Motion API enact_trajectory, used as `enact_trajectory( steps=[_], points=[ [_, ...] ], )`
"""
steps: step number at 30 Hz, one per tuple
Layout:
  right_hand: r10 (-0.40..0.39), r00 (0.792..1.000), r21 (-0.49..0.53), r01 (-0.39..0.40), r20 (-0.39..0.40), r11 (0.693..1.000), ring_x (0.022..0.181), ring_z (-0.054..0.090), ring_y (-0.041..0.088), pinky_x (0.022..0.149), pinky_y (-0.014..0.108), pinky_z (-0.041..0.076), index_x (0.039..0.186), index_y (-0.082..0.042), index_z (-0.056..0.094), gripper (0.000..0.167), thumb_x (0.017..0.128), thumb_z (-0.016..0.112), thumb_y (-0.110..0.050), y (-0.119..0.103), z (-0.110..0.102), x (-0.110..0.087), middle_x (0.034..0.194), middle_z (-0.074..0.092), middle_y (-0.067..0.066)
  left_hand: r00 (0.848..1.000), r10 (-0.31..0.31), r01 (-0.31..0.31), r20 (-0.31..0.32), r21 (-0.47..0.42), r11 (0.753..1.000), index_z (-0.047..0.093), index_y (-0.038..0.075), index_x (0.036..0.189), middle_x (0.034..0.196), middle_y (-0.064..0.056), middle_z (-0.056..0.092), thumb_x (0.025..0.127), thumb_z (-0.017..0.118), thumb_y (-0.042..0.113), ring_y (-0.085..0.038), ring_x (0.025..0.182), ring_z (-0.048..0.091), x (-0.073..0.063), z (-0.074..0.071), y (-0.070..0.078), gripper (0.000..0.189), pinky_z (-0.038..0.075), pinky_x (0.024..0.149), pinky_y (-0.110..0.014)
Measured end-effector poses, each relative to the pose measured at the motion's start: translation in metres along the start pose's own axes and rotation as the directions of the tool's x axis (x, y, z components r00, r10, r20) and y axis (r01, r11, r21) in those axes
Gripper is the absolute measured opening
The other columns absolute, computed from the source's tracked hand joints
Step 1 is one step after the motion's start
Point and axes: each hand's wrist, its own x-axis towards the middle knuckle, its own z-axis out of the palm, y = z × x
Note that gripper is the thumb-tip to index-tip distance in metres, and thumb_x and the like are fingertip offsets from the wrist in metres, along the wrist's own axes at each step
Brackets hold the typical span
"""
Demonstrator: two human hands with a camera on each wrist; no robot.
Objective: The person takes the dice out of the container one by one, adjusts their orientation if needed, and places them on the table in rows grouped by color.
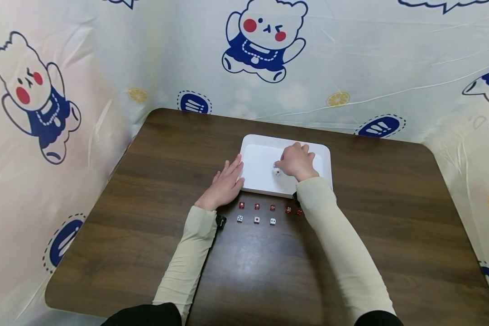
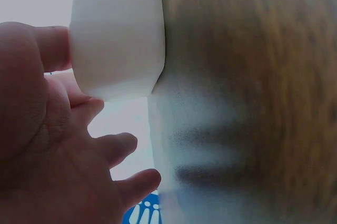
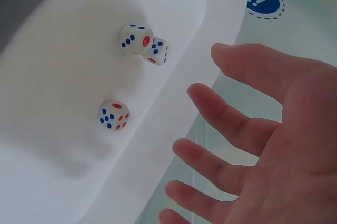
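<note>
My left hand rests against the left side of a white tray, its fingers stretched along the edge. Up close in the left wrist view, the thumb meets the rim of the tray and the other fingers spread past its corner. Over the right half of the tray reaches my right hand, beside a white die. Its fingers are spread and hold nothing in the right wrist view, where two white dice overlap near the tray wall and another white die lies apart.
In front of the tray lies a row of several red dice, the rightmost close to my right sleeve. Below it are three white dice in a row. A patterned curtain surrounds the brown wooden table.
</note>
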Motion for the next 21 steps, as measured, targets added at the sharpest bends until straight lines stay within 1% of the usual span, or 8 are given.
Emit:
enact_trajectory(
  steps=[3, 6, 8, 15, 21],
  points=[
    [0.009, 1.000, -0.023, -0.008, 0.025, 1.000, 0.121, 0.031, 0.042, 0.102, 0.062, 0.024, 0.084, -0.003, 0.069, 0.030, 0.091, 0.062, -0.032, -0.003, 0.003, 0.004, 0.121, 0.047, 0.023, 1.000, 0.001, -0.001, 0.002, 0.002, 1.000, 0.019, 0.012, 0.155, 0.164, 0.009, -0.004, 0.104, 0.032, 0.033, -0.030, 0.151, -0.002, 0.000, 0.000, -0.001, 0.056, 0.010, 0.117, -0.061],
    [0.019, 1.000, -0.049, -0.018, 0.024, 0.999, 0.123, 0.030, 0.042, 0.105, 0.063, 0.021, 0.078, -0.003, 0.067, 0.032, 0.091, 0.061, -0.032, -0.005, 0.006, 0.007, 0.122, 0.046, 0.024, 1.000, 0.007, -0.007, -0.003, 0.002, 1.000, 0.019, 0.011, 0.155, 0.164, 0.008, -0.004, 0.104, 0.032, 0.032, -0.031, 0.151, -0.001, 0.001, 0.000, -0.001, 0.056, 0.011, 0.116, -0.061],
    [0.028, 0.999, -0.062, -0.027, 0.018, 0.998, 0.125, 0.029, 0.043, 0.107, 0.064, 0.020, 0.078, -0.003, 0.065, 0.033, 0.091, 0.061, -0.033, -0.007, 0.009, 0.009, 0.124, 0.046, 0.025, 1.000, 0.012, -0.012, -0.005, -0.001, 1.000, 0.019, 0.011, 0.155, 0.164, 0.008, -0.003, 0.104, 0.032, 0.032, -0.032, 0.151, 0.000, 0.001, 0.000, -0.001, 0.056, 0.011, 0.116, -0.061],
    [0.048, 0.999, -0.078, -0.048, 0.001, 0.996, 0.130, 0.027, 0.044, 0.109, 0.064, 0.018, 0.088, -0.002, 0.065, 0.031, 0.091, 0.061, -0.032, -0.010, 0.014, 0.014, 0.133, 0.043, 0.027, 1.000, 0.019, -0.019, -0.010, -0.006, 1.000, 0.020, 0.011, 0.155, 0.164, 0.007, -0.002, 0.104, 0.033, 0.032, -0.032, 0.151, 0.000, 0.000, 0.000, -0.001, 0.056, 0.012, 0.116, -0.062],
    [0.057, 0.998, -0.080, -0.057, -0.006, 0.995, 0.127, 0.028, 0.043, 0.108, 0.063, 0.019, 0.091, -0.002, 0.066, 0.030, 0.090, 0.062, -0.032, -0.010, 0.017, 0.018, 0.132, 0.045, 0.026, 1.000, 0.014, -0.014, -0.009, -0.008, 1.000, 0.020, 0.011, 0.155, 0.164, 0.007, -0.001, 0.104, 0.033, 0.032, -0.031, 0.151, 0.001, 0.000, 0.000, 0.000, 0.056, 0.012, 0.116, -0.061]
  ],
)
